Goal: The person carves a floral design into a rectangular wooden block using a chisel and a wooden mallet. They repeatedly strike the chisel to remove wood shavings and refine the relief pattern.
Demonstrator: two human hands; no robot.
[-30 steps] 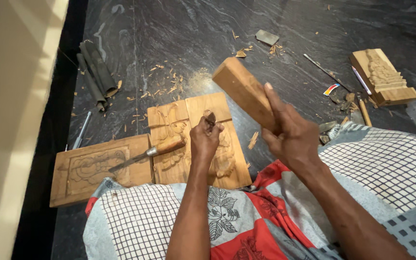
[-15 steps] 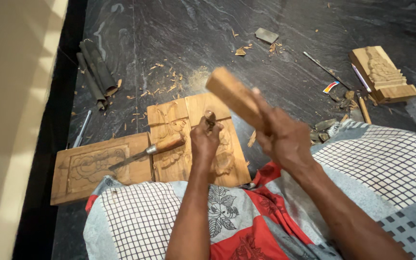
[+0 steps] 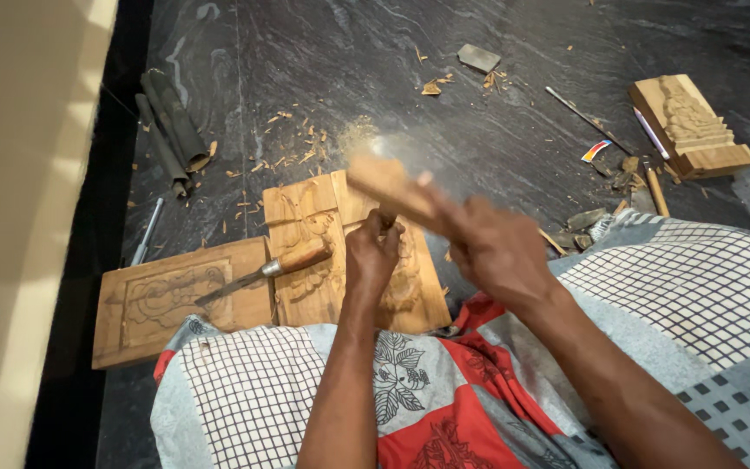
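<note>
The dark stone floor (image 3: 496, 113) fills most of the view, with wood chips scattered on it. At 6 o'clock lies the person's lap, covered with a checked cloth (image 3: 245, 399) and a red patterned cloth (image 3: 462, 417).

On the floor near the centre lies a carved wooden panel (image 3: 305, 226), light brown, with relief work on its face. Touching its left edge, toward 8 o'clock, lies a second carved panel (image 3: 167, 304). A chisel with a wooden handle (image 3: 271, 267) rests across both panels, its blade pointing to 8 o'clock.

The right hand (image 3: 496, 247) is closed around a wooden block mallet (image 3: 388, 187), which is blurred and sits just above the left hand (image 3: 373, 252). The fingers of the right hand are wrapped tight on the mallet. The left hand stands on the central panel, its fingers pressed together around a small carving tool (image 3: 388, 219); only the top of this tool shows, so its tip I cannot see.

At 2 o'clock, well apart from the hands, lies a small carved wooden block (image 3: 696, 130), with a thin metal rod (image 3: 583, 117) near it. At 10 o'clock lies a dark rolled cloth (image 3: 171, 126). At 12 o'clock is a small flat grey stone (image 3: 479, 57).
</note>
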